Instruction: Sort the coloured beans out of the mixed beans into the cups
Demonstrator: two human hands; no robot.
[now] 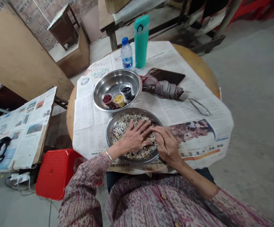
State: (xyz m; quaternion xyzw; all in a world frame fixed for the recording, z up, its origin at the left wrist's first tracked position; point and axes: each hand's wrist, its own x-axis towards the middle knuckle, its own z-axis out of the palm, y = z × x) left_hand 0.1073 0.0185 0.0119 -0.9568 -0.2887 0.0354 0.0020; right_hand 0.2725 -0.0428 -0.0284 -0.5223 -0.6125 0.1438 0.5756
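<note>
Mixed grains and beans [122,126], mostly white with dark, red and yellow bits, cover the bottom of the near metal bowl [107,134]. My left hand [135,135] lies over them with its fingers spread. At the bowl's right side my right hand [167,143] is closed, thumb and fingertips together near my left fingertips; what it holds, if anything, is hidden. A second metal bowl [101,85] stands just behind. Inside it are small clear cups of red beans [107,99], yellow beans [118,100] and black beans [126,90], with some loose beans beside them.
Newspaper [84,126] covers the round table. A water bottle [126,55] and a teal flask [141,42] stand at the back. Right of the far bowl lie a folded umbrella [162,88] and a dark flat object [172,76]. A red stool [54,173] stands at lower left.
</note>
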